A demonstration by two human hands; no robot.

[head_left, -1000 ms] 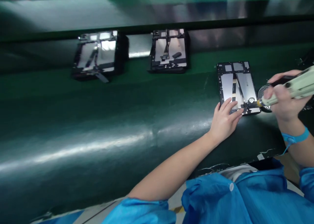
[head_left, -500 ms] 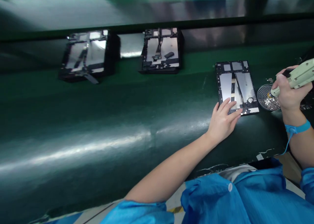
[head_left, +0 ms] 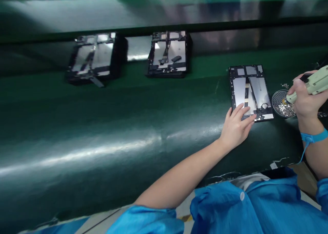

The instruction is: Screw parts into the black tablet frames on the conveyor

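Note:
My left hand (head_left: 236, 124) lies open with its fingers spread on the near left corner of an open tablet frame (head_left: 250, 92) on the green belt. My right hand (head_left: 306, 99) is closed round a pale electric screwdriver (head_left: 314, 84). Its tip points down into a small round dish of screws (head_left: 282, 104) just right of the frame. A blue strap (head_left: 314, 137) circles my right wrist.
Two more open tablet frames lie farther up the green conveyor belt (head_left: 115, 124), one in the middle (head_left: 167, 54) and one to its left (head_left: 93, 57). A raised green rail (head_left: 153, 11) runs along the back. Blue sleeves (head_left: 230, 210) fill the lower edge.
The screwdriver tip left the tablet frame's lower right corner and moved right to the screw dish. My left hand stayed on the frame. The two far frames drifted slightly left.

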